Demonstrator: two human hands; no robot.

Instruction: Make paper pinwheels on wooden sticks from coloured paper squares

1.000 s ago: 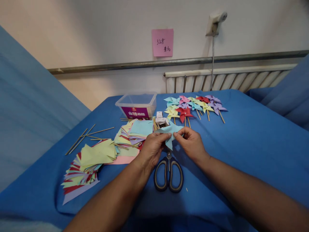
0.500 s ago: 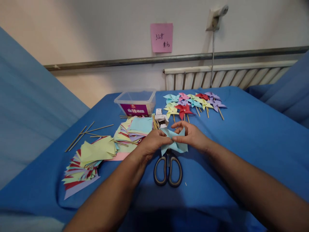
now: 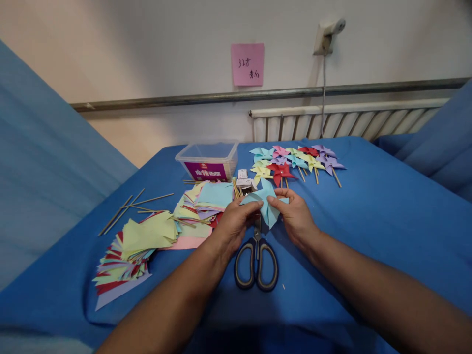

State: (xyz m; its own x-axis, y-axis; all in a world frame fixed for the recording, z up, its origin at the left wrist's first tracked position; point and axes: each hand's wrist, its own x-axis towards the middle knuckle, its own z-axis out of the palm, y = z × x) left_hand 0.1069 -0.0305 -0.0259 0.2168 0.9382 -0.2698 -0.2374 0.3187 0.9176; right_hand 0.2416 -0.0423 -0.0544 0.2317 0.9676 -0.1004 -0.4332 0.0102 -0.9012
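Note:
A light blue paper pinwheel [image 3: 268, 202], without a visible stick, is held up between both hands over the table. My left hand [image 3: 236, 220] pinches its left side, thumb on top. From the right, my right hand [image 3: 295, 216] grips it with the thumb pressed near the folded centre. Just below lie dark-handled scissors [image 3: 257, 263], their blades partly under the pinwheel. Small white boxes [image 3: 244, 181] and a bunch of thin sticks [image 3: 236, 189] sit right behind my left hand.
Finished pinwheels [image 3: 281, 173] on sticks lie in rows at the back right. A clear plastic tub [image 3: 207, 160] stands at the back. Stacks of coloured paper [image 3: 147, 235] and loose sticks [image 3: 123, 211] cover the left. A radiator [image 3: 354, 118] runs along the wall.
The pinwheel has turned in my fingers and now faces up more, its blades spread. My hands have shifted their hold on it slightly. The camera view has tipped a little upward.

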